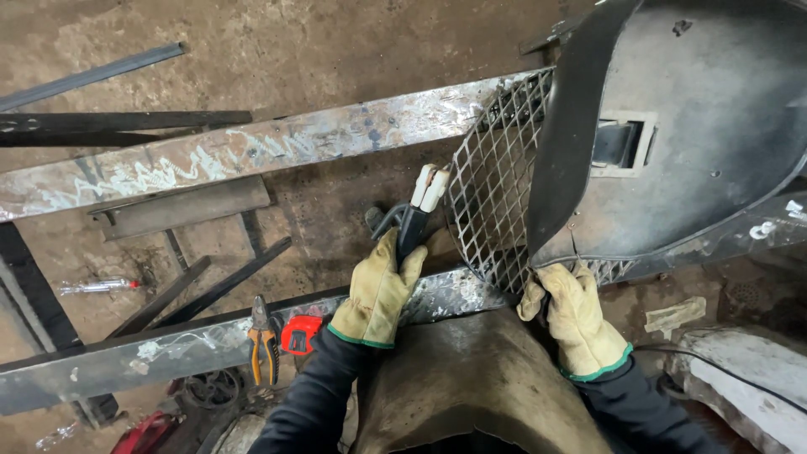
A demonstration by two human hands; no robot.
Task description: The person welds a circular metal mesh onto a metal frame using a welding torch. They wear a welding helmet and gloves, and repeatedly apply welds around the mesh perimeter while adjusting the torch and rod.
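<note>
Electrode holder [414, 220]: clasped in gloved left hand [378, 290], just left of mesh; long axis runs up and slightly right, jaws toward far steel bar [252, 151].
Mesh panel [496, 181]: one expanded-metal sheet, spanning two flat bars, lower edge on near bar [168, 353].
Right hand [576, 315]: gloved, gripping welding mask [672, 126] rim over mesh.
Room: bare ground left of mesh.
Pliers [263, 340]: one pair, far left of mesh.

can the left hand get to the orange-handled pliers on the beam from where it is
Probably yes. The pliers lie in the open on the metal beam, just left of the left hand, with nothing between them. But that hand grips an electrode holder, so it must free itself first.
</note>
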